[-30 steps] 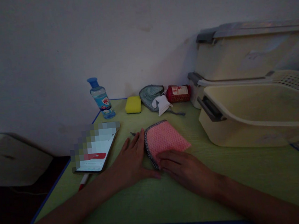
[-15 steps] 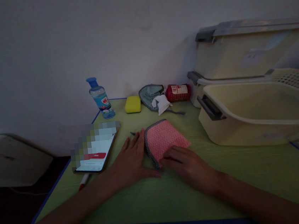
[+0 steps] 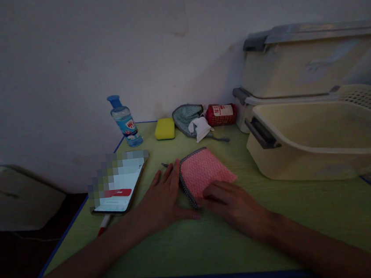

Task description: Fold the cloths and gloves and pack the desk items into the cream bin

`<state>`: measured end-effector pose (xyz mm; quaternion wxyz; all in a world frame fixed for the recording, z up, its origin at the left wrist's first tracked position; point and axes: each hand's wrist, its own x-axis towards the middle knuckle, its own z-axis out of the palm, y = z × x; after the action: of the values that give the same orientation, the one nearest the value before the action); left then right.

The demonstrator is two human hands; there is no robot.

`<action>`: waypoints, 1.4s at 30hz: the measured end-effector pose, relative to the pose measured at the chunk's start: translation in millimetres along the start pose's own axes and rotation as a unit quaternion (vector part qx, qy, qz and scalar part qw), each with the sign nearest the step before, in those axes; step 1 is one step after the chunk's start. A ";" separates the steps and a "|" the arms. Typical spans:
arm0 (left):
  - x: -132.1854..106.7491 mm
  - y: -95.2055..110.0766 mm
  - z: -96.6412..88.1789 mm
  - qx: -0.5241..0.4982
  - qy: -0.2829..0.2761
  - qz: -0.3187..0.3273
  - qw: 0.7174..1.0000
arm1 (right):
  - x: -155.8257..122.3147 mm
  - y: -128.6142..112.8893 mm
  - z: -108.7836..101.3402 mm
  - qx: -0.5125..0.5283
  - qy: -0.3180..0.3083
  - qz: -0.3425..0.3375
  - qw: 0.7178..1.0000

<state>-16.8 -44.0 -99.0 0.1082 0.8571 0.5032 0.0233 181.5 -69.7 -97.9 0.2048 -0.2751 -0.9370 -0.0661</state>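
Observation:
A folded pink cleaning cloth [image 3: 202, 168] with a dark checked border lies on the table in front of me. My left hand [image 3: 167, 198] rests flat along its left edge, fingers stretched and thumb spread toward the near corner. A small hanging loop [image 3: 165, 165] pokes out beyond the left fingertips. On the cloth's near right edge, my right hand [image 3: 228, 203] has its fingers curled and pressed together on the fabric; the fingertips are partly hidden.
At left are a phone [image 3: 120, 181], a red-and-white marker-like stick [image 3: 104, 225] and a blue bottle [image 3: 127, 123]. Behind the cloth sit a yellow sponge [image 3: 165, 128], a grey-green cloth [image 3: 183, 117], a crumpled white piece [image 3: 200, 128] and a red can [image 3: 222, 114]. Cream bins [image 3: 290, 163] stand right.
My right fingers have shifted very slightly at the cloth's near edge. The left hand and the cloth stay almost where they were.

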 end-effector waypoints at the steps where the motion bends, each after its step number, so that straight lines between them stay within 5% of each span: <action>1: 0.0 0.0 0.1 0.000 -0.004 -0.002 1.000 | -0.1 -0.2 -0.2 0.001 0.001 -0.001 1.000; 20: -0.6 -5.2 4.6 0.068 0.009 0.045 0.997 | 1.6 -0.5 -4.8 0.079 -0.092 0.011 0.993; 30: 0.9 -6.0 -1.6 0.087 0.006 0.129 0.988 | 0.6 0.1 -6.2 0.098 -0.089 0.006 0.991; 37: -0.3 -6.3 -6.8 0.066 -0.016 0.150 0.986 | -3.1 18.5 -11.3 0.055 0.007 0.098 0.994; 42: -0.4 -7.3 -10.3 0.061 -0.023 0.151 0.986 | -5.2 33.2 -12.3 0.036 -0.021 0.152 0.988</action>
<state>-24.8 -39.3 -90.4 0.0627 0.9284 0.3661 -0.0116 207.7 -47.3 -88.6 0.2025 -0.4079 -0.8903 0.0050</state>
